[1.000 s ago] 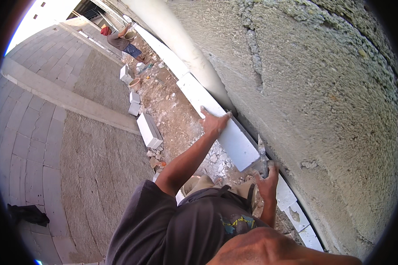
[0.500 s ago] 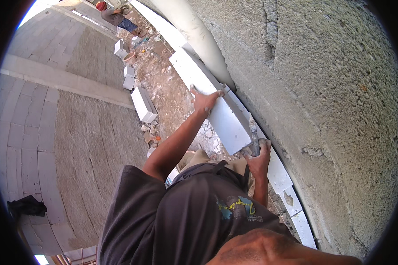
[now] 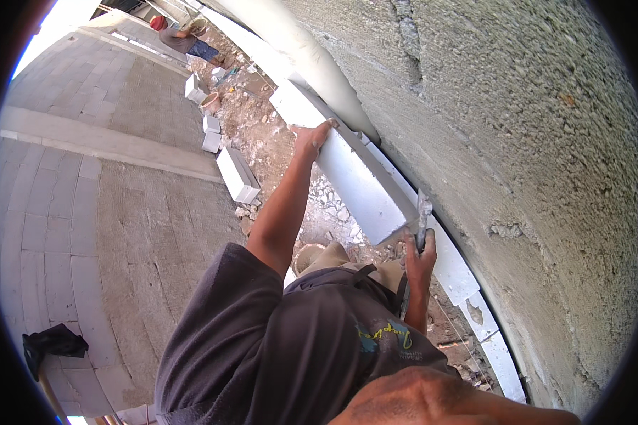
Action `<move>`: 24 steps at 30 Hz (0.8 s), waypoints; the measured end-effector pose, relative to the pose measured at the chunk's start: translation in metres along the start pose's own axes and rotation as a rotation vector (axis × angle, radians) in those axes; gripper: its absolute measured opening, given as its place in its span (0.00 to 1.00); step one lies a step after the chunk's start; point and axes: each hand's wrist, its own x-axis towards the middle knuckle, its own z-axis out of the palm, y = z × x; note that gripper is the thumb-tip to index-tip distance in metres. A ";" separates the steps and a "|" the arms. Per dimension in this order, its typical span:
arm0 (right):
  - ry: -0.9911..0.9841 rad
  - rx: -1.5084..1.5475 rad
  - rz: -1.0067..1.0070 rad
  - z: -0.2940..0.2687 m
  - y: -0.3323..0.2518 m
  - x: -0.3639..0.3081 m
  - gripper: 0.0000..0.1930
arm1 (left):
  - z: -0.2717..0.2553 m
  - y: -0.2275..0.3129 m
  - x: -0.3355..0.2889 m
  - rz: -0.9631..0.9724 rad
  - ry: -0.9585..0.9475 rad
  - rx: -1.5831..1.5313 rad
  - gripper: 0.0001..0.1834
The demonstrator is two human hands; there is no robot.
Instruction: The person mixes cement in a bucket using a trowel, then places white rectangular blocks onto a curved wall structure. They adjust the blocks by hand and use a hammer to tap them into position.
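Observation:
A long white building block lies at a slant in front of me, beside the rough wall. My left hand is clasped across its far part, thumb and fingers over opposite edges. At the block's near end, my right hand is closed around a slim, mortar-crusted hand tool with a dark handle. The tool points up, and most of its grip is hidden in the fingers. Whether the right fingertips touch the block's corner, I cannot tell. A row of white blocks runs along the wall's foot under and past the held block.
The rough grey wall rises close on the right, with a thick pale pipe along it. Loose white blocks, rubble and a bucket lie to the left. Farther off, another person stands. A taut string runs near the row.
My left hand has shifted toward the block's far end. My right hand has moved slightly away from the block's near end, and the tool now stands more plainly in sight.

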 end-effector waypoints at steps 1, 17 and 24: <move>0.020 0.080 0.088 0.001 -0.003 -0.002 0.21 | -0.002 0.001 -0.004 0.039 -0.023 0.019 0.73; 0.109 0.159 0.235 0.020 0.014 -0.026 0.43 | -0.039 -0.027 -0.134 0.153 0.136 -0.201 0.76; -0.026 0.225 0.183 0.013 -0.027 -0.067 0.37 | -0.084 -0.013 -0.185 0.225 0.168 -0.298 0.74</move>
